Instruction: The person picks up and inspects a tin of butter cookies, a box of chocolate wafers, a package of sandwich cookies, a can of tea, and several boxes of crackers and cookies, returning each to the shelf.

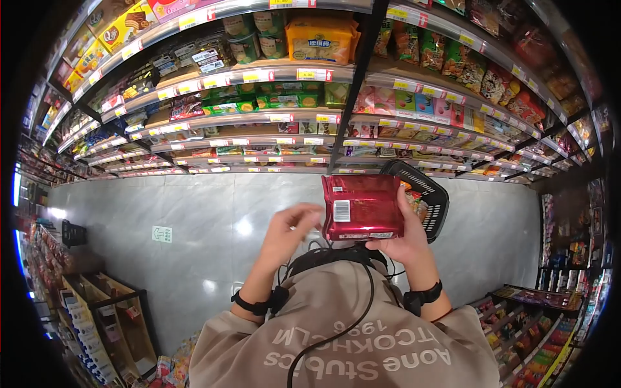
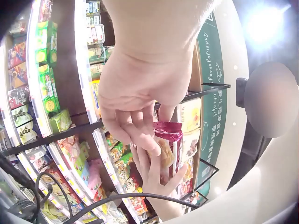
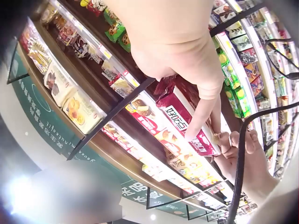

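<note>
A shiny dark-red biscuit pack (image 1: 364, 207), its barcode side facing up, is in front of the person's waist. My right hand (image 1: 407, 236) grips its right side, thumb along the edge and fingers beneath. In the right wrist view, white lettering runs down the long side of the biscuit pack (image 3: 180, 116). My left hand (image 1: 291, 229) is just left of the pack, fingers loosely bent, with a narrow gap showing in the head view. In the left wrist view, the fingers of my left hand (image 2: 145, 93) overlap the pack's near end.
A black shopping basket (image 1: 442, 200) with packaged snacks inside stands beyond my right hand. Shelves (image 1: 259, 74) of packaged food run across the front. A wooden display rack (image 1: 107, 323) is at the lower left, and a dark cable (image 1: 362, 310) hangs over the person's shirt.
</note>
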Motion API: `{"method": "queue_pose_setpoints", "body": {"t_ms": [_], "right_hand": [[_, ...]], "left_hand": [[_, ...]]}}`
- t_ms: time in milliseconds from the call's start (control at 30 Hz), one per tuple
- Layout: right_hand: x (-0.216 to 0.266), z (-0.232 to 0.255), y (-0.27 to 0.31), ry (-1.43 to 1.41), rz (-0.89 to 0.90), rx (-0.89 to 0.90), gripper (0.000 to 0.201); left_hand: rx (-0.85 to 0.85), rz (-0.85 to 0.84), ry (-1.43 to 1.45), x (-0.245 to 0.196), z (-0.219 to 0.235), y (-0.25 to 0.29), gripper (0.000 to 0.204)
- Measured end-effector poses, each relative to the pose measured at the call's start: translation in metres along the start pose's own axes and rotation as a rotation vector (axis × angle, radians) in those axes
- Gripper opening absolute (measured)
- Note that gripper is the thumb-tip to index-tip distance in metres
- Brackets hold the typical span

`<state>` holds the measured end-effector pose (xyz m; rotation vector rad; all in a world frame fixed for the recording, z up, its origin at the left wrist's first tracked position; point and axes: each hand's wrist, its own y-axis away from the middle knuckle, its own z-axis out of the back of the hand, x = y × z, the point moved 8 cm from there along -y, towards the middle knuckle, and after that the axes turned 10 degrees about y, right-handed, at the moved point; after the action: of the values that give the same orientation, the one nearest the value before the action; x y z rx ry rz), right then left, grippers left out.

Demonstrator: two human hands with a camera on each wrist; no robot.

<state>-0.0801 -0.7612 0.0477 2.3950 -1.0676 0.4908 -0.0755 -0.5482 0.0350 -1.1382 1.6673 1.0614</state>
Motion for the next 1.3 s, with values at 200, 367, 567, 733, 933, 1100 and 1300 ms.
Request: {"method": "queue_pose_setpoints", "body": {"t_ms": [200,367,567,733,933,1100,1300], "right_hand": [[0.011,-0.019,-0.010,0.062,-0.005,-0.119,0.077],[0.034,-0.028,-0.008,0.129,0.140,-0.082,0.079],[0.088,-0.007,0.005,0.164,0.397,-0.016,0.070],[0.158,0.013,0.023,0.874,0.480,-0.195,0.069],[0.244,0.046,0.027,0.784,0.758,-0.396,0.073],[0.341,0.046,0.042,0.702,0.929,-0.370,0.066],[0.510,0.035,0.060,1.014,1.172,-0.383,0.064]], "left_hand": [[0.040,-0.691,-0.615,-0.073,-0.028,-0.001,0.049],[0.307,-0.655,-0.976,-0.081,-0.110,-0.023,0.082],[0.343,-0.809,-0.938,-0.107,-0.161,-0.072,0.081],[0.214,-0.500,-0.264,-0.111,-0.172,-0.135,0.072],[0.269,-0.386,0.394,-0.126,-0.234,-0.203,0.065],[0.363,-0.500,0.416,-0.143,-0.309,-0.234,0.079],[0.224,-0.628,0.127,-0.109,-0.303,-0.262,0.064]]}}
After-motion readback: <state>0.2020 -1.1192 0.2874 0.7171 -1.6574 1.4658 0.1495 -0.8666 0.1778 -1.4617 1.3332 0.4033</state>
